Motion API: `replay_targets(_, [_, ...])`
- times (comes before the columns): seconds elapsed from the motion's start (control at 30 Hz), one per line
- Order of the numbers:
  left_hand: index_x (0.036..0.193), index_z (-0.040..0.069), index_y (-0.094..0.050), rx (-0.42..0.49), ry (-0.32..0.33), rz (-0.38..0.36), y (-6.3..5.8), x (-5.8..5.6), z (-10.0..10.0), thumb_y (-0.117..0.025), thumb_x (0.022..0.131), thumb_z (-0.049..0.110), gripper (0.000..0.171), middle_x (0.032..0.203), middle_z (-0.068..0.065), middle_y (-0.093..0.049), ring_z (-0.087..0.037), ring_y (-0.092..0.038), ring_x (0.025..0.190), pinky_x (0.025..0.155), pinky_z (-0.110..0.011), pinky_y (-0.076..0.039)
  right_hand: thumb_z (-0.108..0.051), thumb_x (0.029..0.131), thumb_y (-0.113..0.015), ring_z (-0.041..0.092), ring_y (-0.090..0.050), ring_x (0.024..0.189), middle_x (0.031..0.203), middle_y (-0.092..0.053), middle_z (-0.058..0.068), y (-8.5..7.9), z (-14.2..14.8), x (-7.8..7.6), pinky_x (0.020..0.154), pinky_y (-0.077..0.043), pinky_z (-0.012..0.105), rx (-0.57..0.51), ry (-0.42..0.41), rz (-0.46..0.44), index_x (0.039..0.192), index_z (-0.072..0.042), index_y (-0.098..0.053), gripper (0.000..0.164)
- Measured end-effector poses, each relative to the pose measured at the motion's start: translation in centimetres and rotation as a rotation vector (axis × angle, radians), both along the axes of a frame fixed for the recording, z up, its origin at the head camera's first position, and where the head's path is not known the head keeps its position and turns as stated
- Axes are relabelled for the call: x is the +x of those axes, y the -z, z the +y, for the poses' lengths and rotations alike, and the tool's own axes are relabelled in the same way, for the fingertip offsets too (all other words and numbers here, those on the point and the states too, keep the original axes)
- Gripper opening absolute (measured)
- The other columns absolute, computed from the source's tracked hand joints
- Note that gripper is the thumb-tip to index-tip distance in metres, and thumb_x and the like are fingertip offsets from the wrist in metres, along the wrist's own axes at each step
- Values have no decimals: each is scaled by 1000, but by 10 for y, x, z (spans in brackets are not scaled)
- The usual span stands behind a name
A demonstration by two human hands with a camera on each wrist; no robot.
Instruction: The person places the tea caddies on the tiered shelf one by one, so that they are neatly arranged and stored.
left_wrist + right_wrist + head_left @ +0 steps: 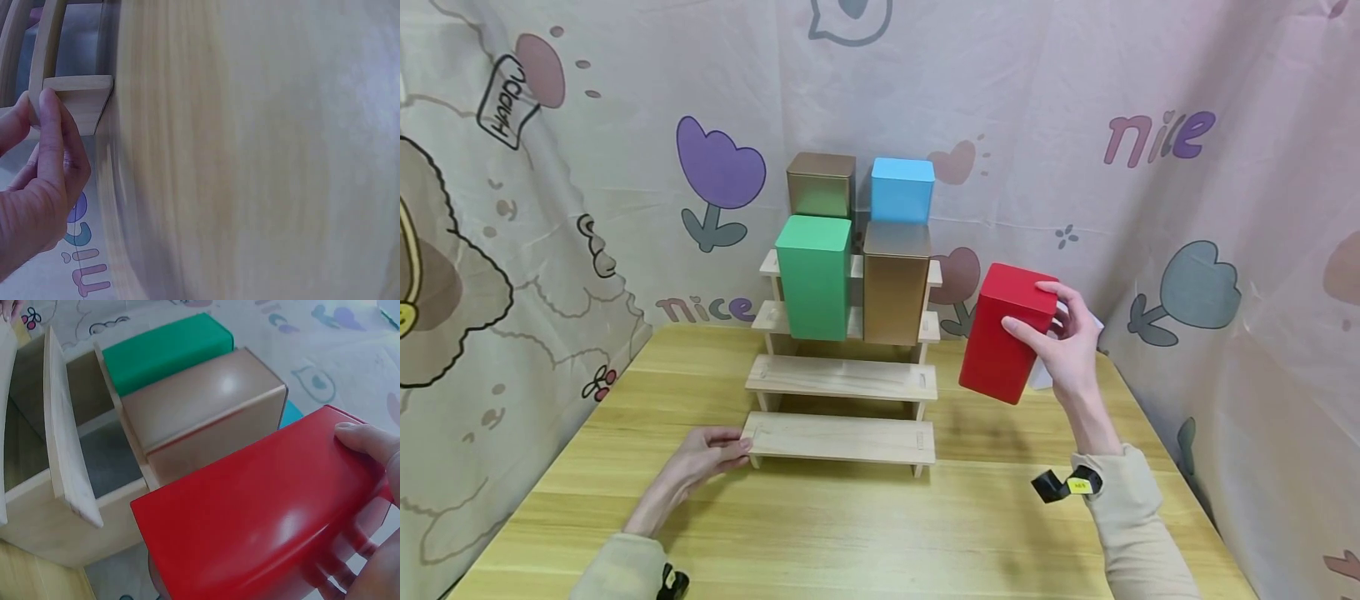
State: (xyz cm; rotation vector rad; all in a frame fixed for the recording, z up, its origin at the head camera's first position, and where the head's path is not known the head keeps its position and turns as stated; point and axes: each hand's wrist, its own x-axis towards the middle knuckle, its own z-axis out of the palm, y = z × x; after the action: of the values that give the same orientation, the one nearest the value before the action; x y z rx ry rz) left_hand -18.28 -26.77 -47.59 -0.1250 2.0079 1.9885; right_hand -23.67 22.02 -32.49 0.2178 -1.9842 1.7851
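My right hand (1075,350) grips a red box (1003,337) near its top, thumb and fingers on opposite sides. The box hangs tilted above the table, to the right of a stepped wooden rack (842,437). In the right wrist view the red box (250,512) overlaps the rack's edge and a brown box beside it. At the lowest step's left end, my left hand (703,454) pinches the board between thumb and fingers. A green box (814,283) and a bronze-brown box (895,292) stand side by side on an upper step.
Behind them, on the top step, are another bronze-brown box (822,183) and a light blue box (902,192). Part of a white object (1041,375) shows behind the red box. Printed cloth (1000,75) hangs round the wooden table (820,542).
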Motion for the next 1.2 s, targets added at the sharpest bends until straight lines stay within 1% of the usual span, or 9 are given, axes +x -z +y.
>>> replay_targets(0.13, [137, -31, -27, 15, 0, 2, 1, 0, 0, -60, 97, -5, 58, 97, -5, -64, -6, -69, 85, 84, -17, -64, -12, 83, -80, 21, -58, 114, 132, -56, -3, -4, -7, 6, 86, -60, 21, 8, -27, -8, 137, -21, -53, 61])
replay_targets(0.27, [136, -32, -27, 20, 7, 7, 2, 0, -1, -61, 96, -4, 59, 97, -5, -64, -6, -69, 85, 84, -17, -64, -11, 83, -80, 22, -59, 113, 131, -56, -4, -5, -15, 10, 86, -61, 20, 24, -35, -11, 137, -20, -53, 61])
replay_targets(0.37, [136, -31, -28, 22, -9, -2, 2, 0, -1, -62, 96, -4, 59, 96, -6, -64, -7, -69, 85, 84, -17, -64, -11, 83, -80, 22, -59, 113, 130, -57, -4, -6, -21, 12, 86, -61, 20, 33, -42, -9, 137, -19, -53, 61])
replay_targets(0.43, [136, -32, -27, 19, 4, 3, 2, 0, -1, -60, 97, -4, 58, 96, -5, -64, -7, -69, 85, 84, -17, -64, -10, 83, -80, 22, -59, 113, 130, -57, -4, -6, -25, 14, 86, -60, 21, 40, -51, -4, 137, -18, -53, 60])
replay_targets(0.5, [136, -32, -28, 27, -3, -1, 1, 0, -1, -60, 97, -5, 57, 95, -5, -65, -7, -69, 84, 84, -17, -64, -9, 83, -79, 21, -58, 113, 129, -58, -4, -6, -29, 15, 86, -60, 22, 52, -55, -2, 136, -18, -53, 60])
replay_targets(0.63, [134, -33, -29, 32, 8, 6, 1, 1, 0, -59, 96, -7, 55, 94, -4, -64, -7, -69, 84, 84, -18, -64, -9, 82, -80, 21, -59, 113, 127, -59, -4, -8, -37, 18, 83, -60, 22, 69, -67, 0, 135, -20, -55, 60])
replay_targets(0.87, [134, -33, -30, 20, 15, 13, 1, 0, 0, -58, 97, -7, 53, 96, -5, -63, -6, -69, 85, 84, -18, -64, -7, 82, -79, 24, -58, 111, 125, -59, -3, -10, -51, 22, 76, -63, 22, 65, -122, -10, 135, -17, -54, 60])
replay_targets(1.0, [136, -33, -28, 0, 17, 17, 2, 0, -1, -57, 98, -6, 55, 98, -6, -63, -6, -69, 86, 85, -17, -64, -8, 80, -80, 24, -57, 112, 128, -58, -3, -9, -61, 23, 78, -63, 24, 89, -138, 1, 137, -16, -52, 63])
replay_targets(1.2, [137, -32, -26, 5, 15, 17, 3, -1, -1, -57, 98, -6, 57, 98, -6, -63, -6, -69, 86, 85, -18, -64, -12, 77, -84, 21, -56, 114, 132, -55, -1, -6, -78, 23, 85, -56, 31, 127, -162, 46, 135, -15, -54, 65])
